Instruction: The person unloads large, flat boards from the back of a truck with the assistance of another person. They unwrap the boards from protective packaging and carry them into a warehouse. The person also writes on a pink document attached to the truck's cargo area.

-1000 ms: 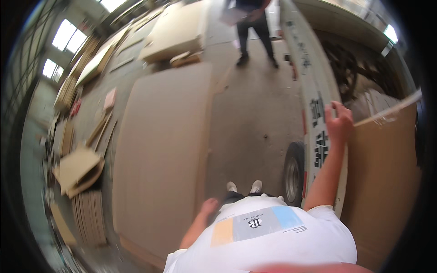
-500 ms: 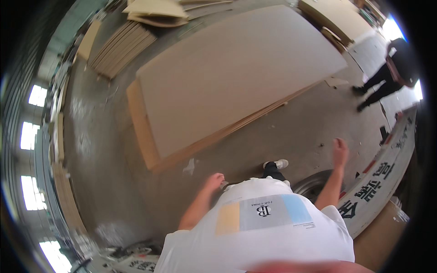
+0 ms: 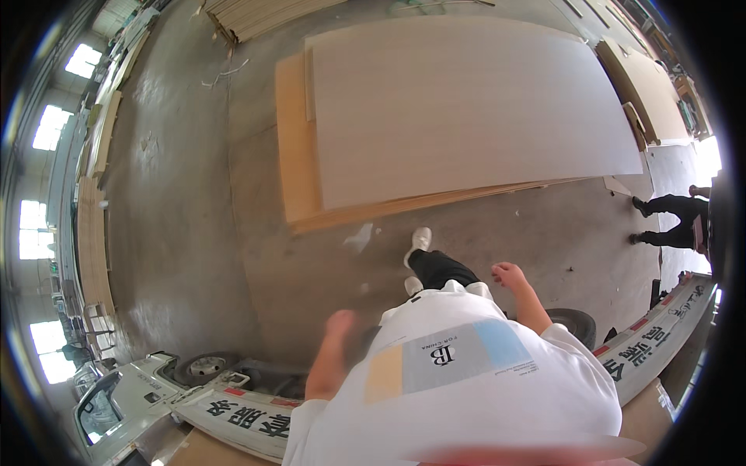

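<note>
My left hand hangs beside my white shirt, smeared by motion, so its fingers cannot be made out. My right hand swings out in front of my body, its fingers loosely bent and a little apart, with nothing seen in it. Ahead lies a large stack of flat boards. Its top sheet is pale grey, and an orange-brown board edge shows beneath at the left. Neither hand touches the stack. My white shoe is on the concrete floor close to the stack's near edge.
A white truck stands at lower left, with its lowered side panel running behind me. Another panel and a tyre are at right. A person stands far right. More boards lie at the back; a white scrap lies on the floor.
My view has turned, so the board stack sits straighter and the truck shows at lower left. My feet have shifted left in view. My right hand has swung inward toward my body.
</note>
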Tool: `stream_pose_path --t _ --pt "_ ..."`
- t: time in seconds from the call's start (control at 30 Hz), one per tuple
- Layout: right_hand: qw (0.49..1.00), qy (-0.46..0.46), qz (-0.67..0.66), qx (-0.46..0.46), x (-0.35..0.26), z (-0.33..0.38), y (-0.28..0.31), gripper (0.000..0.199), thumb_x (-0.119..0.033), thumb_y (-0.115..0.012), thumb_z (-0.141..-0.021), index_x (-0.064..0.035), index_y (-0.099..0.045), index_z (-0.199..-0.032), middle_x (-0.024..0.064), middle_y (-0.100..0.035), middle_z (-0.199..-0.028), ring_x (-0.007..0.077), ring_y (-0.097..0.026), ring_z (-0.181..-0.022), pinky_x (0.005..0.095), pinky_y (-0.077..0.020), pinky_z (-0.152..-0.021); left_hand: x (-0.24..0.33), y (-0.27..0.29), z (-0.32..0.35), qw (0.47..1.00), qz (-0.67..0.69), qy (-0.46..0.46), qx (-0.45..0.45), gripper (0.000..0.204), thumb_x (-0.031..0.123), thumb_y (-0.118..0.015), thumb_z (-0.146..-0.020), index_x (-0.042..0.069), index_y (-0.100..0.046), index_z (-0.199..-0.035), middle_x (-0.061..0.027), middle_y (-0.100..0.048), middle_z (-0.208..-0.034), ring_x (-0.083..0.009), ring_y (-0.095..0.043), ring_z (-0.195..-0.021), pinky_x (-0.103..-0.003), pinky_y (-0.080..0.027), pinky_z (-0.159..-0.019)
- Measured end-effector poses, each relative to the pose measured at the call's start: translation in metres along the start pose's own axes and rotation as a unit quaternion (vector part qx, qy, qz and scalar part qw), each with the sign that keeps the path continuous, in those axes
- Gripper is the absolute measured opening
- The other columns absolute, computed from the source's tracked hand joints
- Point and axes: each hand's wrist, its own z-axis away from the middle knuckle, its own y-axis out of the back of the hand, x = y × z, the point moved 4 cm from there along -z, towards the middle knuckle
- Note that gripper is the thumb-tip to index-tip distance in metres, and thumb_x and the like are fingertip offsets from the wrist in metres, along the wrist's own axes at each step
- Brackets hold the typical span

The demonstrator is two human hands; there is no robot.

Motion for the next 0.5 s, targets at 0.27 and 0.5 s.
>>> stream_pose_path --t 0.27,0.5 --pt "0.987 -0.105 0.079 -0.093 0.003 -0.083 -0.101 0.025 -0.031 -0.062 -0.095 -0.0094 -0.073 -0.102 0.0047 -0.074 -0.097 0.0181 -0.070 -0.079 0.0349 -0.0553 -0.067 0.146 0.071 0.004 0.994 -0.092 -0.035 -0.041 0.033 0.034 -0.053 -0.096 0.012 -0.071 -0.113 -0.0133 -0.073 -0.107 -0.0318 -0.069 -0.100 -0.042 -0.053 -0.088" --pt "0.991 0.084 -0.097 -0.033 -0.258 -0.139 -0.206 0.027 -0.029 -0.062 -0.094 -0.0040 -0.072 -0.096 0.0044 -0.070 -0.081 0.0143 -0.065 -0.074 0.0287 -0.0517 -0.070 0.164 0.163 -0.146 0.971 -0.223 -0.078 -0.027 0.028 0.031 -0.057 -0.093 0.012 -0.072 -0.106 -0.0110 -0.074 -0.092 -0.0267 -0.070 -0.087 -0.039 -0.054 -0.079"
